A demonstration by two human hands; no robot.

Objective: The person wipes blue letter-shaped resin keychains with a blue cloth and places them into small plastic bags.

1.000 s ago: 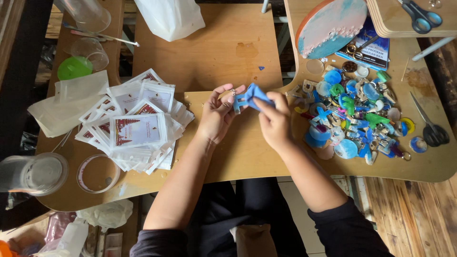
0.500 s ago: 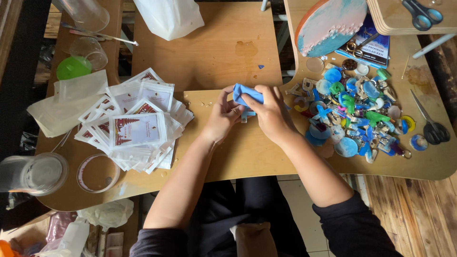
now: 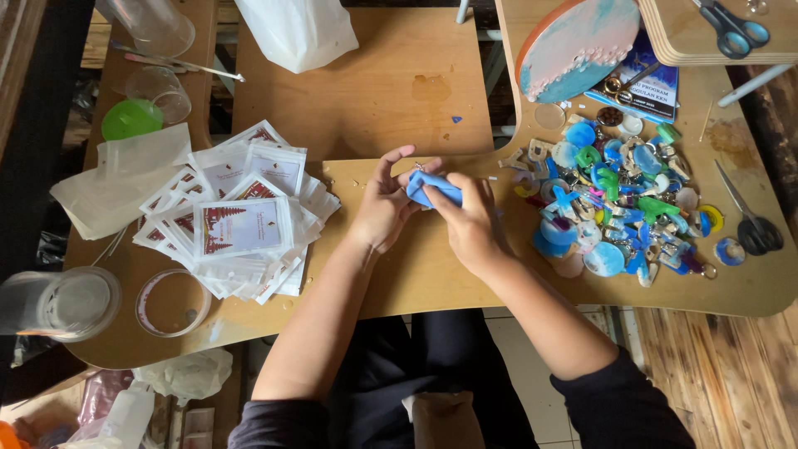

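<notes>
Gripping a small blue piece (image 3: 434, 189) between them, both hands are meeting over the wooden table (image 3: 374, 91): the left hand (image 3: 384, 206) is closing its fingers on the piece's left end, while the right hand (image 3: 470, 223) is pinching it from above. The piece is sitting just left of the heap of coloured charms (image 3: 619, 208) (blue, green and white shapes, jumbled together). Farther left of that heap, a stack of clear flat packets (image 3: 237, 224) is lying fanned out, and black scissors (image 3: 748, 218) are resting to the heap's right.
</notes>
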